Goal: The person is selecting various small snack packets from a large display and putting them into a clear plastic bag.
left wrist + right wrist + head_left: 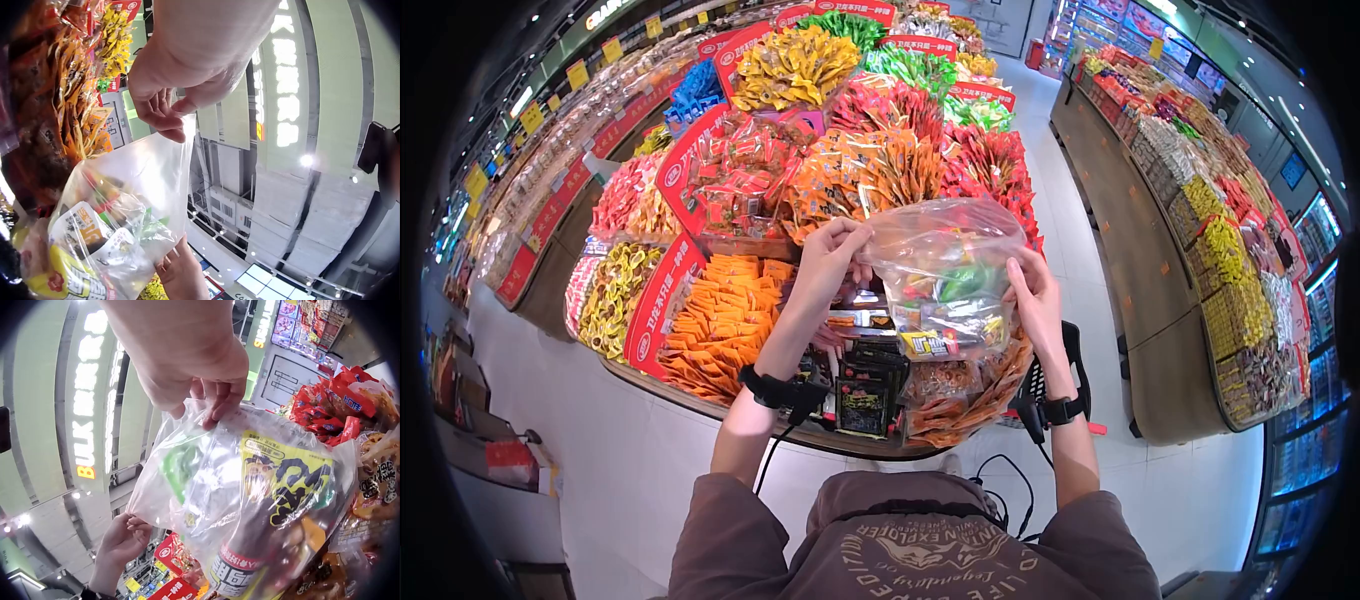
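Note:
A clear plastic bag (948, 240) hangs between my two hands, with several packaged snacks in it, including a green one and one with a yellow label (281, 469). My left hand (832, 268) pinches the bag's upper left edge between thumb and fingers. At the opposite edge, my right hand (1036, 296) grips the plastic near the top corner. In the left wrist view the plastic is stretched between both hands. The bag is held over a display stand, above black snack packets (864, 400) and brown-orange packets (965, 395).
Orange packets (725, 325) fill the stand's left front, beside red sign boards (662, 312). Behind the bag are heaped orange-brown packets (865, 175) and yellow ones (795, 68). A second snack counter (1150, 300) stands to the right across a white-tiled aisle (1072, 200).

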`<move>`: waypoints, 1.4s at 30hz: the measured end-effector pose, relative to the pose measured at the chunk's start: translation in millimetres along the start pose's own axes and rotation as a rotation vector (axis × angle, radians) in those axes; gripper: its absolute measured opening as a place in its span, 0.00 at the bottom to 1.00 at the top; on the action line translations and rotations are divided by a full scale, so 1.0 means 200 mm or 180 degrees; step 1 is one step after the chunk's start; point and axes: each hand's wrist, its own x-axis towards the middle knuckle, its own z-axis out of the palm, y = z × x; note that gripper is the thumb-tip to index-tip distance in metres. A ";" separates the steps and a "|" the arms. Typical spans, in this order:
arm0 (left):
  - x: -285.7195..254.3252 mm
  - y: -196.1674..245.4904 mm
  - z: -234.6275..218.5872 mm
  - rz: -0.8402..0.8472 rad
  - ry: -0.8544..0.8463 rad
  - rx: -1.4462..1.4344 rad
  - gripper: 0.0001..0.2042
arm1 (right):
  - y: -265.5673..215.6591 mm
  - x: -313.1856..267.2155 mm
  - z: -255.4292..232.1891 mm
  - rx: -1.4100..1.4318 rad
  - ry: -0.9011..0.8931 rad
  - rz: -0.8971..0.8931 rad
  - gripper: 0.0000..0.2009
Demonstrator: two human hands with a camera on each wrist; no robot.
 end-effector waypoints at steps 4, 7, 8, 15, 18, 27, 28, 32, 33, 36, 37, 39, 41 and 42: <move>0.05 -0.02 -0.05 0.0043 -0.0192 0.0208 0.08 | -0.07 -0.02 0.13 -0.0044 0.0437 -0.0389 0.22; 0.14 -0.02 -0.03 0.0235 -0.0323 -0.0113 0.07 | -0.06 0.07 0.14 -0.0185 0.0605 -0.0358 0.17; 0.16 -0.01 -0.02 0.0347 -0.0365 -0.0296 0.07 | -0.05 0.10 0.12 -0.0235 0.0535 -0.0356 0.14; 0.19 0.10 0.03 0.0767 -0.0373 -0.0446 0.07 | -0.25 0.18 0.09 0.0153 0.1173 -0.1039 0.11; 0.21 0.04 -0.03 0.0646 -0.0322 -0.0312 0.07 | -0.21 0.18 0.10 -0.0151 0.0854 -0.1075 0.10; 0.23 -0.11 -0.08 0.0210 -0.0050 -0.0488 0.09 | -0.08 0.11 0.13 -0.0300 0.0845 -0.0874 0.20; 0.22 -0.10 -0.07 0.0206 0.0037 -0.0439 0.10 | -0.08 0.08 0.13 -0.0270 0.1043 -0.1048 0.23; 0.09 -0.09 -0.07 0.0409 0.0281 -0.0316 0.15 | -0.02 -0.11 0.07 -0.0227 0.1420 -0.0736 0.23; 0.05 -0.11 -0.08 0.0462 0.0278 -0.0299 0.14 | 0.03 -0.16 0.05 -0.0385 0.1490 -0.0639 0.23; -0.13 -0.19 -0.10 0.0435 0.0180 0.0137 0.11 | 0.17 -0.34 0.00 -0.0666 0.1459 -0.0262 0.21; -0.20 -0.24 -0.11 0.0390 0.0068 0.0389 0.09 | 0.20 -0.39 -0.01 -0.0808 0.1487 -0.0014 0.18; -0.37 -0.31 -0.11 0.0135 -0.0211 0.1088 0.08 | 0.25 -0.50 -0.03 -0.1053 0.1387 -0.0035 0.16; -0.49 -0.40 -0.13 0.0486 -0.0429 0.1499 0.07 | 0.30 -0.58 -0.07 -0.1132 0.1234 -0.0060 0.15; -0.52 -0.40 -0.13 0.0788 -0.0538 0.1930 0.08 | 0.32 -0.61 -0.07 -0.1237 0.1183 -0.0057 0.15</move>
